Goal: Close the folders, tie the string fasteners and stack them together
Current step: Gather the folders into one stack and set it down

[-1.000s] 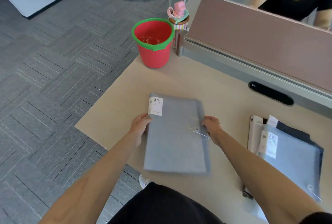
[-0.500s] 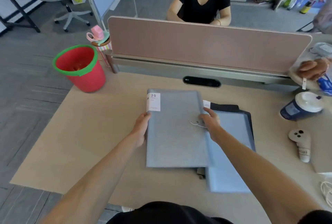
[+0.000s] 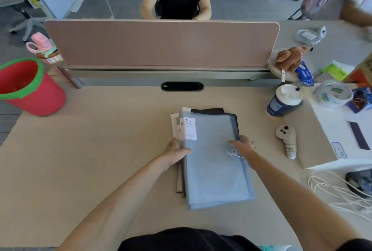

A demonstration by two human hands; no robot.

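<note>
A closed grey-blue folder (image 3: 213, 172) with a white "20" label lies on top of other folders (image 3: 213, 111) in the middle of the desk; dark and white edges of the lower ones stick out at the back and left. My left hand (image 3: 175, 152) grips the top folder's left edge. My right hand (image 3: 242, 147) holds its right edge, fingers beside the round button and white string fastener (image 3: 233, 152). The string lies looped around the button.
A red bucket with a green rim (image 3: 26, 87) stands at the left. A lidded coffee cup (image 3: 284, 99), a white controller (image 3: 286, 140), white cables (image 3: 340, 194) and clutter sit at the right. A pink divider (image 3: 161, 43) runs across the back, with a person behind it.
Both hands carried the grey folder from the left to the right and set it on top of the other folders. The camera view swung to the right with it.
</note>
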